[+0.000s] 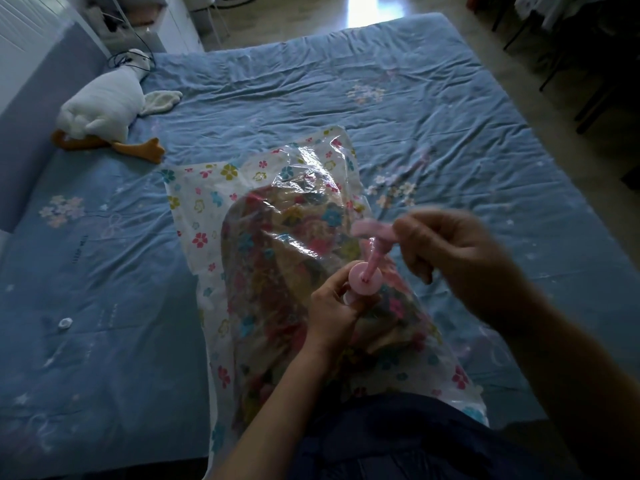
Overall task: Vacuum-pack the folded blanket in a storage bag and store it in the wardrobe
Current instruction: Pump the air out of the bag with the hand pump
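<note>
Head view: one storage bag (207, 209) lies on the bed (415, 109) with one folded blanket (277, 244) inside it (the print shows through the clear plastic). One pink hand pump (365, 282) rises over the bag. Of the two hands, the left hand (334, 306) has its grip curled tight round the barrel under the collar. The right hand (450, 251), blurred, has its grip closed on the raised T-handle. One plush goose (104, 105) lies well apart.

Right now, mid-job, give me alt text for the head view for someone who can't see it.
Two hands hold a pink pump on a flowered bag containing the blanket: the left hand grips its barrel, the right hand its raised handle, blurred. The bag lies on a blue bed, a plush goose at its far-left edge.
</note>
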`<state>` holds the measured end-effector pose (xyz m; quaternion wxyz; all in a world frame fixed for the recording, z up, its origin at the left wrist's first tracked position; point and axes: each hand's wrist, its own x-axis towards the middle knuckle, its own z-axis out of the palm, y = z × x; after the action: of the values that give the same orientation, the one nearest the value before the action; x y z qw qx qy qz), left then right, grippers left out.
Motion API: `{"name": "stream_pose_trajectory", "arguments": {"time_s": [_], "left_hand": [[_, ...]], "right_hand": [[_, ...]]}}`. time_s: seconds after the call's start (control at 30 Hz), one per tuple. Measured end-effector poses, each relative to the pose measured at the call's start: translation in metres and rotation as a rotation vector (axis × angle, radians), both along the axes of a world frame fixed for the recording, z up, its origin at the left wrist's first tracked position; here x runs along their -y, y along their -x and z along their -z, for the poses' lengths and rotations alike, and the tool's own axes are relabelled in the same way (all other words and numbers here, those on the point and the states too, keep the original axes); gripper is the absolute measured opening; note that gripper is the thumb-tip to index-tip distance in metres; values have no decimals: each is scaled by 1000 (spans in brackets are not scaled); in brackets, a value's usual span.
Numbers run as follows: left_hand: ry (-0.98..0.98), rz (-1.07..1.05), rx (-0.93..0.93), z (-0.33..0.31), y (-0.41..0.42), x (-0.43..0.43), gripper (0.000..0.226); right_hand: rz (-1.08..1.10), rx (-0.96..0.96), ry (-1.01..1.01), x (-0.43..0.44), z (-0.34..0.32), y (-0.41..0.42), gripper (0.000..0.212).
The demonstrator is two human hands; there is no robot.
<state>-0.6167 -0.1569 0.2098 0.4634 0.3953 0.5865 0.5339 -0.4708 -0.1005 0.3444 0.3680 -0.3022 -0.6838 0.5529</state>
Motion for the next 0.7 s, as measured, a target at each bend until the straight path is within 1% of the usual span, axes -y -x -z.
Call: {"name": "stream_pose_trajectory", "arguments": {"time_s": [0.03, 0.1, 0.13, 0.17, 0.2, 0.23, 0.33, 0.37, 0.4, 0.43, 0.47, 0.57, 0.6, 0.63, 0.67, 0.7], "left_hand": [[0, 3, -7, 0, 1, 0, 45], [-9, 24, -28, -1, 1, 0, 41], [-12, 29, -36, -2, 1, 1, 41], [-14, 26, -36, -2, 1, 1, 40], [-12, 21, -28, -2, 2, 0, 40], [-10, 18, -15, -2, 3, -1, 40], [-2, -3, -10, 0, 4, -3, 46], [2, -4, -11, 1, 4, -3, 48], [3, -5, -12, 2, 3, -2, 49], [5, -10, -13, 3, 3, -2, 49], [3, -15, -17, 4, 3, -2, 48], [-12, 13, -53, 2, 3, -1, 43], [-22, 25, -71, 1, 3, 0, 44], [-26, 31, -73, 0, 4, 1, 43], [-20, 30, -69, -1, 4, 1, 41], [-9, 30, -56, 0, 5, -1, 41]], "right_hand": [[8, 125, 13, -1, 19, 3, 30], [2, 396, 38, -3, 56, 6, 37], [4, 472, 49, -4, 66, 6, 38], [10, 488, 43, -5, 66, 7, 38], [11, 456, 26, -5, 58, 8, 39], [9, 376, 8, -3, 41, 8, 38], [-28, 26, 9, -1, -15, 8, 33], [-42, -56, 10, -1, -23, 7, 33], [-42, -86, 8, -2, -23, 6, 32], [-28, -59, 1, -4, -14, 7, 31], [-9, 22, 2, -5, 2, 9, 32], [11, 397, 43, -7, 60, 10, 38], [5, 467, 59, -7, 70, 9, 39], [1, 481, 57, -6, 70, 8, 40], [-4, 446, 43, -6, 61, 8, 39], [-1, 358, 24, -5, 44, 7, 38]]}}
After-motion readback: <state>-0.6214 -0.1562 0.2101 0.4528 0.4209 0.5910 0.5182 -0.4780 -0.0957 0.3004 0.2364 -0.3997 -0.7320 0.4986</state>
